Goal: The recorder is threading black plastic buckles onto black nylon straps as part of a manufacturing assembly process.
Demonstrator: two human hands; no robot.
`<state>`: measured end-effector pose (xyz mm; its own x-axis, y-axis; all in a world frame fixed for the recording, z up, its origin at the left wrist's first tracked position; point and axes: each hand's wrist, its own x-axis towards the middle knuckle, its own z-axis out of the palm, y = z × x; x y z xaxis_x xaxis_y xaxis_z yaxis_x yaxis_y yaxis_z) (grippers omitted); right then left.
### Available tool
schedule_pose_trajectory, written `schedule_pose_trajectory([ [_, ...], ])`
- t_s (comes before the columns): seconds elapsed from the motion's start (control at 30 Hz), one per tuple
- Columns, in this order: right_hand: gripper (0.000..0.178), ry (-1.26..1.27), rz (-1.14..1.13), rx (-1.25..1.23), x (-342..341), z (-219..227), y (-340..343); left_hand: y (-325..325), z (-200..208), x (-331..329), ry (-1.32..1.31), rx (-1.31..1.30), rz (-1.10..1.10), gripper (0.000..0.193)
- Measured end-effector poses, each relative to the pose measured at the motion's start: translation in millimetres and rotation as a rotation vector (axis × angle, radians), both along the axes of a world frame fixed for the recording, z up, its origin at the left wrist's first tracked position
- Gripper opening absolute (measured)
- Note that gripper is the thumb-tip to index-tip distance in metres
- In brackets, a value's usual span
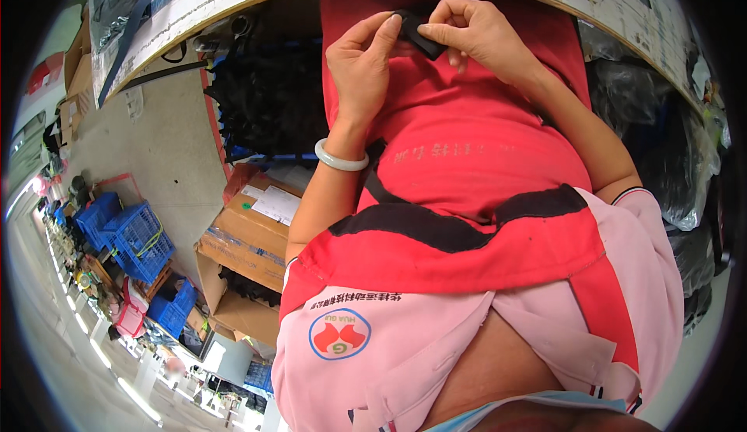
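Black piece [424,43], two-point hold
My left grip [362,60] and right grip [484,41] pinch opposite sides, red apron [475,121] below, probably for steadiness.

Strip [424,39]: held between left hand [362,64] and right hand [486,39], over the apron [475,136].
Worktable [644,21]: set ahead, its edge just beyond the hands.
Carton [247,230]: placed to the left of the apron.
Crates [140,241]: seen farther left, past the carton.
Bags [686,171]: gathered on the right, below the worktable's edge.
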<state>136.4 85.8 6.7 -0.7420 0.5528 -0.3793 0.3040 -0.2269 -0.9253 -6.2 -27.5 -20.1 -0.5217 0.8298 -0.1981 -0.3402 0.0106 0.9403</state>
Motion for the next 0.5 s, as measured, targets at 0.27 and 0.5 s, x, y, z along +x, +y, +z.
schedule_pose_trajectory([
  [0.27,0.016,0.056,-0.059,-0.089,-6.8,-8.0,-1.5,-1.6,-4.0,1.3,-0.131,0.044,0.032,0.02],
  [0.5,0.02,0.085,-0.075,-0.14,-5.0,-11.3,0.5,-4.3,-11.7,0.9,0.358,0.196,-0.012,0.018],
])
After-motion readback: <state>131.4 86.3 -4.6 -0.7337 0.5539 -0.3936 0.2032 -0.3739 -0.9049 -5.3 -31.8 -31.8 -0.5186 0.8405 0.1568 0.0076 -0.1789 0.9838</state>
